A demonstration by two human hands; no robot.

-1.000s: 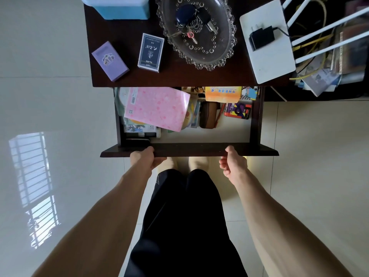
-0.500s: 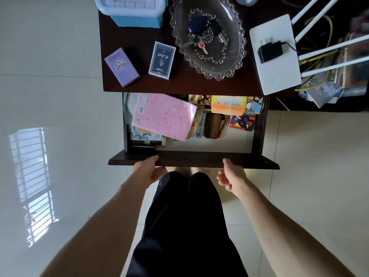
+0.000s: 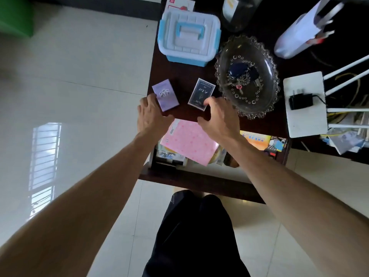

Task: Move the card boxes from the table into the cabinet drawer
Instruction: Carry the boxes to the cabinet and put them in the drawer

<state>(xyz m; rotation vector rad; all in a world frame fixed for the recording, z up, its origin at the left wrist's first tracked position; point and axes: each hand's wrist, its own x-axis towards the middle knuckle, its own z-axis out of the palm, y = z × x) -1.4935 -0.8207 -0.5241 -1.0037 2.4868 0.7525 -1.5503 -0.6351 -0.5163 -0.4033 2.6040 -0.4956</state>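
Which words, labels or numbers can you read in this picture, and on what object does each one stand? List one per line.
Nothing reads clearly.
Dark card box: pale characters, too blurred to read.
Purple card box: a white emblem, no legible words.
Pink packet in the drawer: white label, print too small.
Orange box in the drawer: red characters, blurred.

Dark brown table [image 3: 183, 72]. Lilac card box [image 3: 165, 94] with white paw print near its left edge; navy card box [image 3: 201, 93] with pale border beside it. White container [image 3: 188, 37], sky-blue base and handle, at back left corner. Clear beaded glass dish [image 3: 265, 62]. Pink packet [image 3: 189, 140], paler dots, in drawer [image 3: 199, 184].
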